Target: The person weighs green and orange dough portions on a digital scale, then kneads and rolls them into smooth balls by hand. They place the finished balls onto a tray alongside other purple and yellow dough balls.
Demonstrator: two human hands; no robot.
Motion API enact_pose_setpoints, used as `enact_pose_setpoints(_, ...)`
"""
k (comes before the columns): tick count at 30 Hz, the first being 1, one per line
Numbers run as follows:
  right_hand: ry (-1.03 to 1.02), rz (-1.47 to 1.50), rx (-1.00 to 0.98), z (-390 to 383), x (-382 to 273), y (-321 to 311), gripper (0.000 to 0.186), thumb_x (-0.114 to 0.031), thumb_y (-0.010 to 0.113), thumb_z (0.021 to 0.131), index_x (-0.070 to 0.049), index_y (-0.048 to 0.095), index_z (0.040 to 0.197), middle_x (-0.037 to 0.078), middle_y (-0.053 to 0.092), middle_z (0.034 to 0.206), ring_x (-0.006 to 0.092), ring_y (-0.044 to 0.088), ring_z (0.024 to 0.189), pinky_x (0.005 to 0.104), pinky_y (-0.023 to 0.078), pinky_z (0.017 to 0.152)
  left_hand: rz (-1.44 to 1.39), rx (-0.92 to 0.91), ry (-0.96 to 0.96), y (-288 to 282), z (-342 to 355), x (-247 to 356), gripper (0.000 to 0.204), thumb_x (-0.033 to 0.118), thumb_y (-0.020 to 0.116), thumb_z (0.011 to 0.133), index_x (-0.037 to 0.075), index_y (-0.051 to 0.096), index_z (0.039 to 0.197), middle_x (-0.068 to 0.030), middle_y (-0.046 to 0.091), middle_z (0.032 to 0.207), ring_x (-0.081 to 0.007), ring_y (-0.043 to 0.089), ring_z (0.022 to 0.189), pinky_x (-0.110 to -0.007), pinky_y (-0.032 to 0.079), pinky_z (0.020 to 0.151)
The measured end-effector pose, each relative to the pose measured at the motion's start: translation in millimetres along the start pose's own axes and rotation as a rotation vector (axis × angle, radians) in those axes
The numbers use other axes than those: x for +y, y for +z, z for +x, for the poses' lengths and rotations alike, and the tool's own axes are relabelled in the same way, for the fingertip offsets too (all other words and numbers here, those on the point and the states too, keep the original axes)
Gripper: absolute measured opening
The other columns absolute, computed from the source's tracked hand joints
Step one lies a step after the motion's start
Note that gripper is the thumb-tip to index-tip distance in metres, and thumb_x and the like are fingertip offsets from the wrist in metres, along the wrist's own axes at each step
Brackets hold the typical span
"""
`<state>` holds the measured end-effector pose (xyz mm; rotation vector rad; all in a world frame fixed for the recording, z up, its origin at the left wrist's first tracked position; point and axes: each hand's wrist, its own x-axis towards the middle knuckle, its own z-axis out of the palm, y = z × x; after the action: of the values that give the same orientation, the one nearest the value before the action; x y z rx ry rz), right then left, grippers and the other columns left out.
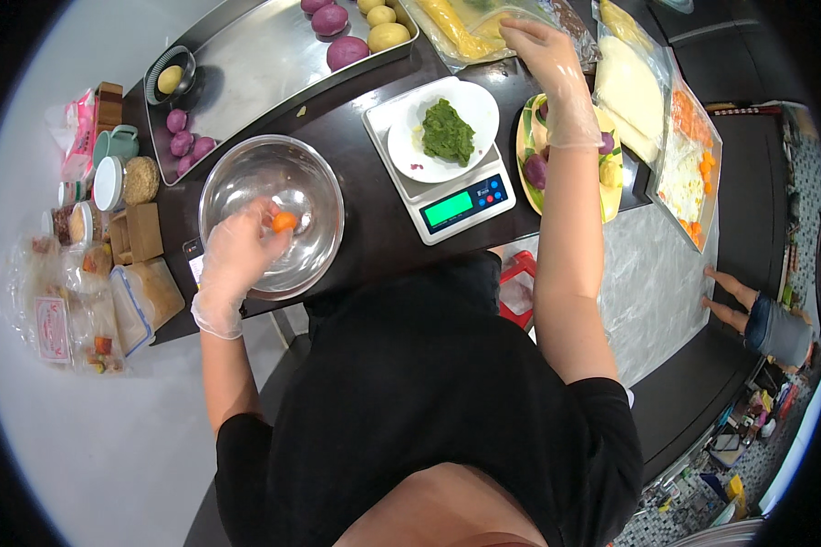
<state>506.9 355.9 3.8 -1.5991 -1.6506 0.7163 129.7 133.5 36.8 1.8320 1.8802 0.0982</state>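
My left hand [244, 244], in a clear plastic glove, is inside a steel mixing bowl [330, 219]. Its fingers pinch a small smooth orange ball [284, 221]. My right hand [540, 55], also gloved, reaches over the clear plastic bags at the back. Its fingers are stretched out near a bag of yellow dough [452, 27], and nothing shows in them. Between my hands stands a white kitchen scale [427, 193] with a lit green display. On it sits a white plate [401, 137] bearing a lump of dark green paste [448, 132].
A large metal tray [255, 68] with purple and yellow balls lies at the back left. Under my right forearm is a yellow plate [608, 205] with purple pieces. Farther right lie bagged white dough [629, 87] and a tray of orange and white shreds [680, 173]. Jars [109, 182] crowd the left edge.
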Motion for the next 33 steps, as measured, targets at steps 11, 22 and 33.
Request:
enact_pose_setpoints(11, 0.073, 0.239, -0.169, -70, -50, -21, 0.037, -0.027, 0.074, 0.084, -0.002, 0.073, 0.111, 0.008, 0.072, 0.099, 0.0135, 0.063, 0.092, 0.0269, 0.048, 0.087, 0.025, 0.107, 0.032, -22, 1, 14, 0.026, 0.025, 0.072, 0.081, 0.008, 0.063, 0.099, -0.0121, 0.068, 0.082, -0.0292, 0.067, 0.074, -0.039, 0.052, 0.067)
enact_pose_setpoints(22, 0.001, 0.232, -0.293, -90, -52, -15, 0.036, -0.027, 0.072, 0.085, -0.002, 0.072, 0.111, 0.011, 0.073, 0.102, 0.0168, 0.066, 0.094, 0.0294, 0.05, 0.087, 0.129, 0.137, 0.707, -9, 76, 112, 0.027, 0.022, 0.073, 0.081, 0.007, 0.061, 0.101, -0.0102, 0.061, 0.099, -0.0309, 0.065, 0.081, -0.041, 0.052, 0.07)
enact_pose_setpoints(33, 0.047, 0.111, -0.286, -106, -50, -36, 0.038, -0.029, 0.071, 0.084, -0.005, 0.072, 0.113, 0.011, 0.072, 0.105, 0.0179, 0.064, 0.09, 0.0297, 0.05, 0.084, 0.054, 0.148, 0.546, -23, 74, 99, 0.035, 0.025, 0.07, 0.084, 0.009, 0.064, 0.114, -0.0105, 0.061, 0.108, -0.0321, 0.065, 0.088, -0.041, 0.053, 0.076)
